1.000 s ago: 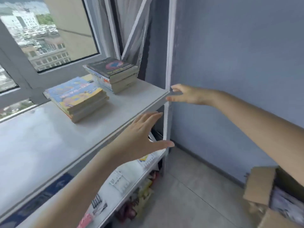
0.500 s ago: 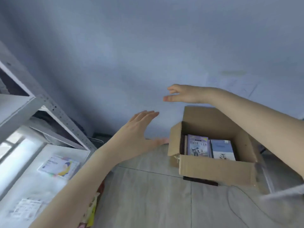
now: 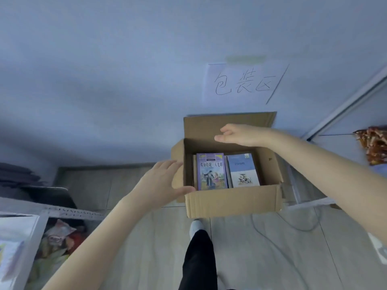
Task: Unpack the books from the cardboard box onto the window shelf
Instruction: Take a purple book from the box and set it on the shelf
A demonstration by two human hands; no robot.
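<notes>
Reaching both open, empty hands toward the cardboard box (image 3: 231, 203): I am judging the left hand (image 3: 162, 184) nearer the purple book (image 3: 212, 171), right hand (image 3: 240, 135) hovering above, book spines running away from me.

An open cardboard box (image 3: 232, 200) sits on the floor against the wall, holding a purple-covered book (image 3: 212, 171) beside a blue-and-white book (image 3: 244, 170). The left hand (image 3: 161, 185) spreads open at the box's left flap, thumb over its near-left corner. The right hand (image 3: 240, 135) hovers open over the far edge, holding nothing.
</notes>
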